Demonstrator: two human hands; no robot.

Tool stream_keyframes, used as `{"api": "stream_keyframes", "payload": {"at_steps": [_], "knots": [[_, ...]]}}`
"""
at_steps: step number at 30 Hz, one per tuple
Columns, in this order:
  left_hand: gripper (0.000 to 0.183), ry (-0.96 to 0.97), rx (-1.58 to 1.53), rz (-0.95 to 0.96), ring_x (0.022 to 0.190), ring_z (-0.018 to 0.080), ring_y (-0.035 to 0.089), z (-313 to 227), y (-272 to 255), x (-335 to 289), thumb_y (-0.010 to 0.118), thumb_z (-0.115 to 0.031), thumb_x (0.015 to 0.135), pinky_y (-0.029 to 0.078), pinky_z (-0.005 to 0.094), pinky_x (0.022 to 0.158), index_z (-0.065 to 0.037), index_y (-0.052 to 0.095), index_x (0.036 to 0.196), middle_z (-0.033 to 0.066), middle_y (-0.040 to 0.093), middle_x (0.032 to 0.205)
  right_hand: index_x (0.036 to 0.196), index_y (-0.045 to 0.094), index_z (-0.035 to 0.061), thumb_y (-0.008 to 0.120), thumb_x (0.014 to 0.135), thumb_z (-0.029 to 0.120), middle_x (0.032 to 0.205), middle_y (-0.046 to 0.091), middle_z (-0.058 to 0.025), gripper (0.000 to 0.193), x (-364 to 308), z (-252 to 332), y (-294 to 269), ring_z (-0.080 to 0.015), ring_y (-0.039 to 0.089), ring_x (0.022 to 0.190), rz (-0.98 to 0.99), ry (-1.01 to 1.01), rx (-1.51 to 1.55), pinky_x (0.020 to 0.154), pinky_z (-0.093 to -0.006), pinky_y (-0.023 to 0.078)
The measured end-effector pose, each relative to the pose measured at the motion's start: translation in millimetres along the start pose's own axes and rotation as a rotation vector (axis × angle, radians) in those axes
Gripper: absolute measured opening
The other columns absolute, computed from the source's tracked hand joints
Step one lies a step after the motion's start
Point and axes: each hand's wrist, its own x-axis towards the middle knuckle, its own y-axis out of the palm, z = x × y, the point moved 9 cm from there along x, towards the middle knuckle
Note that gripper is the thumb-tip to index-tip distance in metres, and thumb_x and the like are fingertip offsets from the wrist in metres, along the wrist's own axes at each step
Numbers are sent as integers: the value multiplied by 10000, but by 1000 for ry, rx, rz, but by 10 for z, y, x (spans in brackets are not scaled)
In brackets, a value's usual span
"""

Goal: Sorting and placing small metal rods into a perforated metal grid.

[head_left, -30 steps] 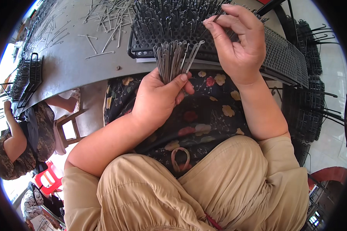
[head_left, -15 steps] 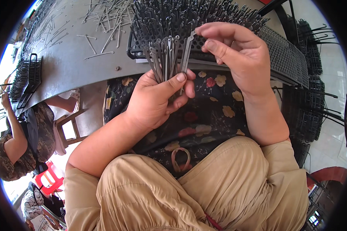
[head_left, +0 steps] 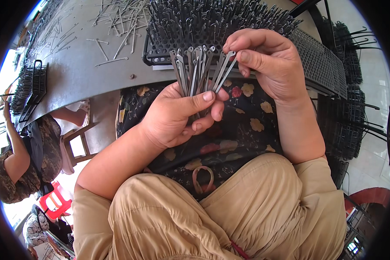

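My left hand [head_left: 182, 110] is closed round a fanned bundle of thin grey metal strips [head_left: 194, 71]. The thumb presses across them, and their rounded ends with small holes point away from me. On the right side of the bundle, one strip [head_left: 226, 69] leans out from the others. My right hand [head_left: 273, 65] is at this strip's upper end, with thumb and forefinger curled but apart. Whether a fingertip touches the strip is hard to tell. Just beyond both hands stands a black perforated rack [head_left: 158, 57] packed with upright dark metal strips [head_left: 195, 21].
Loose strips [head_left: 123, 26] lie scattered on the grey table [head_left: 104, 80]. Another filled rack [head_left: 32, 86] stands at the table's left edge, beside another person's arm [head_left: 15, 138]. A perforated metal panel [head_left: 320, 56] extends right. Dark racks with hooks [head_left: 351, 117] stand farther right.
The bundle has shifted slightly right and spread, its right strip now leaning farther right. My right hand has moved a little right and down, staying by the strip ends.
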Motion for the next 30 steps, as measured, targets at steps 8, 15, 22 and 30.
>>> {"api": "stream_keyframes", "payload": {"at_steps": [8, 15, 22, 30], "knots": [[203, -3, 223, -265, 558, 86, 478, -12, -262, 44, 565, -107, 958, 327, 189, 432, 2, 593, 1127, 57, 622, 810, 918, 617, 17, 693, 831, -68, 823, 652, -71, 143, -130, 745, -189, -104, 634, 747, -394, -585, -442, 679, -239, 536], [194, 56, 416, -355, 622, 70, 519, -84, -295, 52, 540, -83, 960, 345, 190, 450, -5, 574, 1135, 58, 660, 879, 862, 631, -5, 726, 791, -76, 799, 662, -78, 138, -168, 928, 64, -121, 652, 717, -343, -656, -879, 608, -246, 520], [136, 61, 473, -390, 582, 70, 520, -85, -310, 54, 537, -84, 963, 365, 196, 453, -13, 560, 1076, 71, 674, 858, 787, 652, -8, 747, 753, -45, 750, 650, -98, 108, -23, 785, 323, -160, 649, 731, -163, -689, -1212, 621, -274, 504], [110, 188, 446, -360, 574, 61, 514, -174, -220, 10, 540, -94, 970, 382, 194, 476, -15, 583, 1034, 52, 657, 810, 948, 692, -21, 679, 828, -71, 875, 663, -52, 131, -238, 255, 10, -92, 619, 726, -262, -504, -952, 635, -195, 494]]}}
